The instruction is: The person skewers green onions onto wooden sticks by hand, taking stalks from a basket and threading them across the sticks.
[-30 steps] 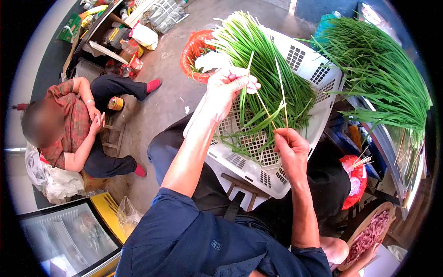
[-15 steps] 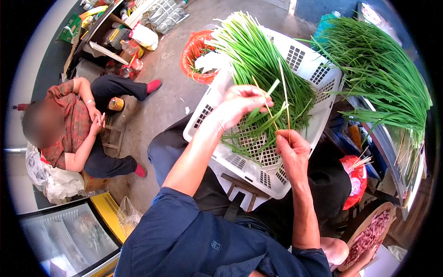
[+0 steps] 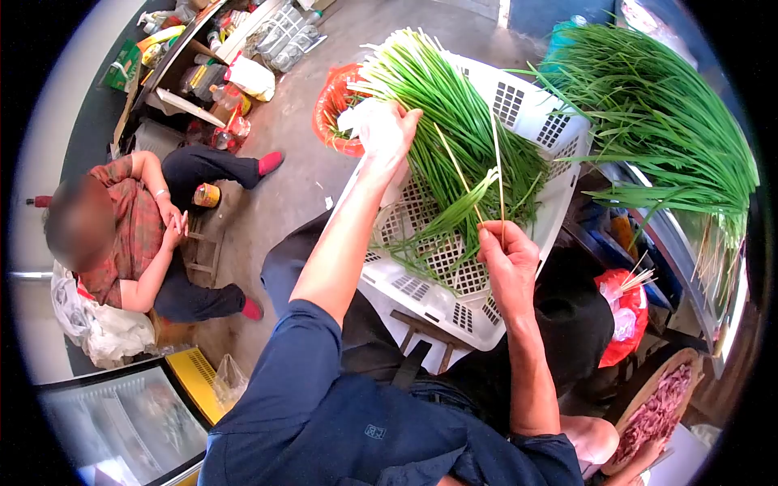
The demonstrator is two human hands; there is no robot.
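Note:
My right hand point(image 3: 510, 257) is closed on two thin bamboo skewers point(image 3: 450, 158), held upright and slightly apart. A few folded chive leaves point(image 3: 483, 191) hang across the skewers above my fingertips. My left hand point(image 3: 391, 134) is at the basket's far left edge, near a red plastic bag point(image 3: 332, 105). Its thumb sticks out apart from the hand, with the other fingers mostly hidden; nothing shows in it. A big bundle of green chives point(image 3: 454, 113), pale ends away from me, fills much of the white plastic basket point(image 3: 405, 287) on my lap.
More chives point(image 3: 664, 121) are heaped to the right, with skewers sticking out below. A red bag point(image 3: 624, 316) holds more skewers. Reddish shredded food lies in a round tray point(image 3: 658, 405). At left sits another person point(image 3: 134, 235), near a glass-topped freezer point(image 3: 121, 421).
My left hand has moved from the skewers away to the left, toward the red bag; the pale stalk piece it pinched no longer shows. My right hand keeps the skewers.

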